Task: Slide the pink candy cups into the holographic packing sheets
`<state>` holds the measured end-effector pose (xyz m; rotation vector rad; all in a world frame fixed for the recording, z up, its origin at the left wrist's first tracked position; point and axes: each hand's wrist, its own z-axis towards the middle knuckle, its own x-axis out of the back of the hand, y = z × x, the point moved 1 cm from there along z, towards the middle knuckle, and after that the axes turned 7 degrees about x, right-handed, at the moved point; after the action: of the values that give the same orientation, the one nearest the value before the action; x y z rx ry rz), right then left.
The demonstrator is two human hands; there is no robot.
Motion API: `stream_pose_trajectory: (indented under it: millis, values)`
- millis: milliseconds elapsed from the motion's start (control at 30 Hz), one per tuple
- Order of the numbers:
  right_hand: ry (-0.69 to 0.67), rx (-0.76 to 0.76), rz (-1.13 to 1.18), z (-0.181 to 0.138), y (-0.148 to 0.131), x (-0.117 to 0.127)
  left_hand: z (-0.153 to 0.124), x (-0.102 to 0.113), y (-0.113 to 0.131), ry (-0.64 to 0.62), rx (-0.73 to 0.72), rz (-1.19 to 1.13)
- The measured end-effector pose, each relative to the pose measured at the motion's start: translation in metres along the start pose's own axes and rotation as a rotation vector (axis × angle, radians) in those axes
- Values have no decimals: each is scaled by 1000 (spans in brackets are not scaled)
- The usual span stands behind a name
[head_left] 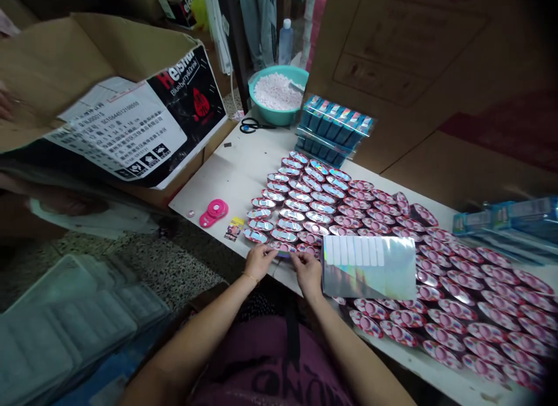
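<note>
- Small oval foil-topped package (283,252), glossy and iridescent with pink print, lies at the near edge of the table just below frame centre. Its long axis runs left-right across the picture, directly between the two hands.
- Left hand (260,260): fingers pinched narrow on the left end of the package. A thin bracelet sits at the wrist.
- Right hand (307,272): fingers closed narrow on the right end. Both hands are equally near; neither leads.
- Holographic silver sheet (369,267), flat, rectangular and reflective, with a row of white strips along its top, lies just right of the right hand, over the rows.
- Rows of matching oval packages (305,202) fan from centre to lower right across the white table (231,176), overlapping like scales.
- Pink round plastic tool (214,212) lies left of the rows, well apart from the hands.
- Black-handled scissors (253,125) and a teal plastic bowl (279,116) of white pellets sit at upper centre.
- Printed cardboard box (131,127) fills the upper left.
</note>
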<state>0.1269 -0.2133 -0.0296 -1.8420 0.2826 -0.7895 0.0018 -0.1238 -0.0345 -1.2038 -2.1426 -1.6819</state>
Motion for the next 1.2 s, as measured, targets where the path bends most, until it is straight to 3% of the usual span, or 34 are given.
stream_pose_trajectory:
  millis: [133, 300, 767, 867, 967, 1033, 1200]
  values:
    - [93, 82, -217, 11, 8, -4, 14, -7, 13, 55, -101, 175]
    - [78, 180, -408, 15, 9, -6, 16, -14, 17, 61, -105, 288]
    - [-126, 64, -795, 22, -13, 1, 17, -9, 22, 84, 25, 337]
    - [-196, 229, -898, 15, -15, 10, 11, -5, 23, 116, -68, 355]
    - [-384, 443, -1039, 8, -10, 17, 2, 0, 20, 58, -260, 493]
    - [-464, 463, -1127, 5, -5, 18, -5, 2, 15, 13, -330, 601]
    - [-448, 350, -1123, 0, -11, 14, -8, 7, 8, -32, -360, 648]
